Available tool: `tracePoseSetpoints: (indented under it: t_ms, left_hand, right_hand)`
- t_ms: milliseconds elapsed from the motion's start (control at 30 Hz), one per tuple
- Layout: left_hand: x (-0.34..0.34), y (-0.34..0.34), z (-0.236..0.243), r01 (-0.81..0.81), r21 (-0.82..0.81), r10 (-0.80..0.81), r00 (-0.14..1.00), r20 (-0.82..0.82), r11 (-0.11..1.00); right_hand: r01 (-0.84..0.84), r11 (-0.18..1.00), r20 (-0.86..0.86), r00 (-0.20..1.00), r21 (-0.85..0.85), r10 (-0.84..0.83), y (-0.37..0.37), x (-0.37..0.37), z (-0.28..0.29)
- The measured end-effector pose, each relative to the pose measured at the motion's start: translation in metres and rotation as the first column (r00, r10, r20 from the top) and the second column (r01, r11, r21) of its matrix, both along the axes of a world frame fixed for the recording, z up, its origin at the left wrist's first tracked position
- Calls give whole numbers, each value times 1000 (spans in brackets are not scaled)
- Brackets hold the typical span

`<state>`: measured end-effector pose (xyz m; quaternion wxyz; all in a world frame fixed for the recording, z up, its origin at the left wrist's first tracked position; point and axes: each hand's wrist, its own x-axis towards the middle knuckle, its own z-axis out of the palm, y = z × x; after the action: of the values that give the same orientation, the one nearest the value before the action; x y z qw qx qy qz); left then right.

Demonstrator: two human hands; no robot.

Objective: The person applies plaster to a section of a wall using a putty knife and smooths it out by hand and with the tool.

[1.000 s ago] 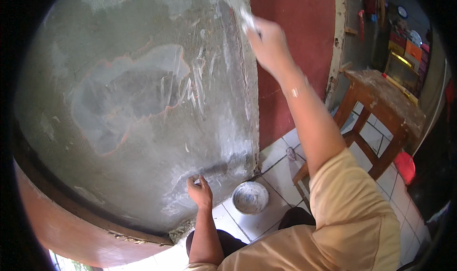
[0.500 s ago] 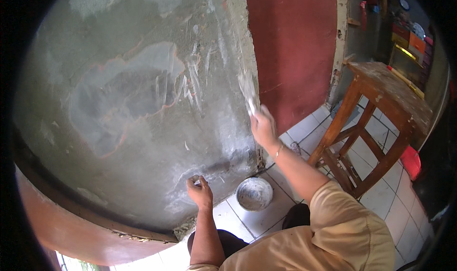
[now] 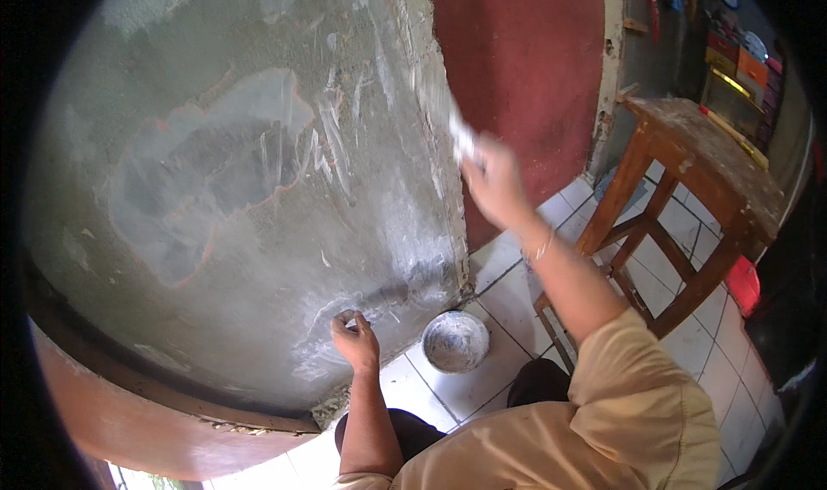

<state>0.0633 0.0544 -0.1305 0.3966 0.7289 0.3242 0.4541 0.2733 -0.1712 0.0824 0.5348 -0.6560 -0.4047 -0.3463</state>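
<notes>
My right hand [image 3: 495, 184] is closed on a whitish, motion-blurred bladed tool [image 3: 457, 124], whose head is at the right edge of a grey plaster wall [image 3: 215, 318]; whether it touches is unclear. My left hand [image 3: 353, 339] is curled low against or close beside the wall; what it holds, if anything, I cannot make out. White smears and a lighter patch with orange outline mark the wall. A round container [image 3: 455, 342] with whitish residue stands on the tiled floor below, to the right of my left hand.
A red wall panel [image 3: 508, 77] adjoins the plaster edge. A paint-spotted wooden stool [image 3: 655, 120] with a long stick [image 3: 732, 137] on it stands at the right. Beyond are coloured drawers [image 3: 749, 68] and a red object [image 3: 743, 285]. An orange curved surface [image 3: 146, 421] borders the lower left.
My right hand and tool moved down the wall's edge, then partly back up. My left hand stayed nearly in place. The view shifted slightly.
</notes>
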Motion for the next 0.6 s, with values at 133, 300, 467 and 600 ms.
tracePoseSetpoints:
  t_ms: [133,300,467,600]
  left_hand:
    - [1,-5,1,-18,76,23,998,-64,997]
    - [-2,-7,8,-2,24,4,999,-49,1000]
    - [-2,-5,8,-44,56,47,997,-64,998]
    - [5,-5,4,-18,62,22,998,-56,998]
  right_hand:
    - [17,985,-145,989,-170,-42,7,-29,-105]
    - [84,996,5,996,2,-84,39,-11,-59]
    - [249,966,131,962,-64,-239,61,12,87]
    - [217,972,248,941,89,-232,59,40,202]
